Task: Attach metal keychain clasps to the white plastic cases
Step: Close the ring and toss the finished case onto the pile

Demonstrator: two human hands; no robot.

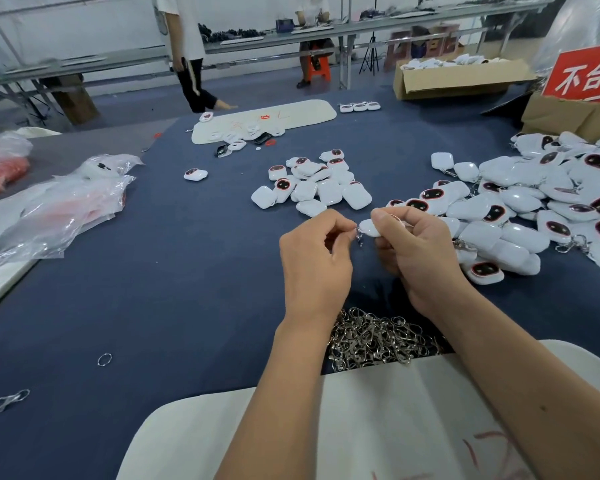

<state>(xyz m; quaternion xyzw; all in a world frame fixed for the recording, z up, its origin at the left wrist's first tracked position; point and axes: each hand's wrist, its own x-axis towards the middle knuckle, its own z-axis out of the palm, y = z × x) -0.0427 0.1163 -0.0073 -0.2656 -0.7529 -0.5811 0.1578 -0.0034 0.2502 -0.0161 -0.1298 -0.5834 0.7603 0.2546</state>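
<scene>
Clipping a clasp onto a small white case, held up over the middle of the table.

The white case (369, 227), glossy, hard and likely light and slippery, is pinched at its body by the right hand (418, 251); the left hand (314, 261) fingers (342, 225) nip the stiff little metal clasp (360, 234) at its edge. A red sign (586, 72) at the table's far right corner reads "不合", the rest cut off.

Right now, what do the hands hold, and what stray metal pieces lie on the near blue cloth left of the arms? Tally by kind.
white case, in right hand: 1
held clasp, pinched by left hand: 1
split ring: 1
stray clasp: 1
Total: 4
</scene>
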